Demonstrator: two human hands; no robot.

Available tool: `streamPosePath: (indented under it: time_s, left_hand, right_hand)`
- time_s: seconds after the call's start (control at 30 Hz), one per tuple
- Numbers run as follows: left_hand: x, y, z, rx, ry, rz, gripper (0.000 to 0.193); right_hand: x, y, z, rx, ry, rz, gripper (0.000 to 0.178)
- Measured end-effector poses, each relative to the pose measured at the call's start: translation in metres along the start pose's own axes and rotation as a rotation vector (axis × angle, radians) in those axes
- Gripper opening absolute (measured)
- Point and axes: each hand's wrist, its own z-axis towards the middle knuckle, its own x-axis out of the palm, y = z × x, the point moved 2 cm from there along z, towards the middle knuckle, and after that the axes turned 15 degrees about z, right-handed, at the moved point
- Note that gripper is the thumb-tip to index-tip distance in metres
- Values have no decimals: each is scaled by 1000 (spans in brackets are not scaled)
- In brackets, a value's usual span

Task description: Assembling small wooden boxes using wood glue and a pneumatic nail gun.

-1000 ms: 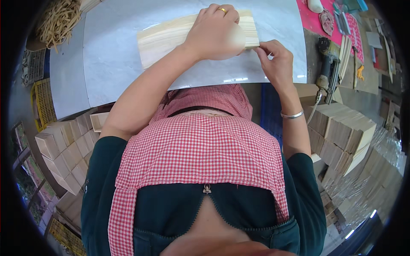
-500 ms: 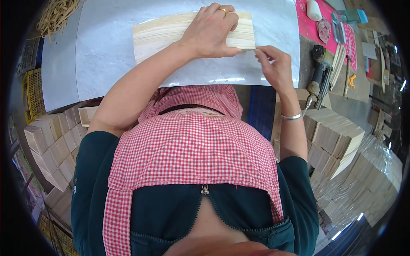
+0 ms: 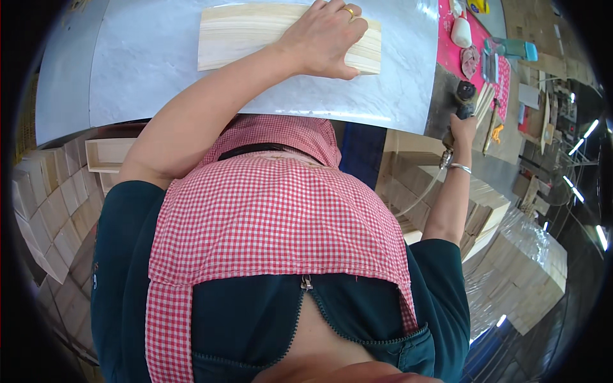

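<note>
A pale rectangular wooden piece [image 3: 242,38] with visible grain lies on the grey marbled tabletop [image 3: 153,70]; whether it is a flat board or a box cannot be seen. My left hand [image 3: 325,41] grips it towards its right end, thumb at the near edge and fingers reaching over the far side. Off to the right, my right hand [image 3: 464,129] is closed around the dark handle of an air nail gun [image 3: 466,94]. A pale hose [image 3: 424,196] runs from the tool's connector down past my wrist.
Beyond the nail gun lie thin wooden strips [image 3: 484,102], a white bottle [image 3: 461,32] and a pink cloth [image 3: 449,56]. Stacked wooden boxes [image 3: 54,191] stand at my left, near an open box [image 3: 105,153]. A plastic-wrapped stack [image 3: 523,274] stands at my right.
My right hand has left the wooden piece's near right corner and moved right, onto the nail gun. My left hand keeps its grip on the wood. The view has shifted somewhat.
</note>
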Motion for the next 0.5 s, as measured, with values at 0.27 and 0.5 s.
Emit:
streamPosePath:
  time_s: [0.27, 0.5]
  left_hand:
    - [5, 6, -5, -10, -65, 7, 52]
    - [-10, 0, -3, 10, -50, 7, 50]
  right_hand:
    - [-80, 163, -159, 28, 132, 462, 28]
    - [-77, 214, -229, -86, 488, 585, 18]
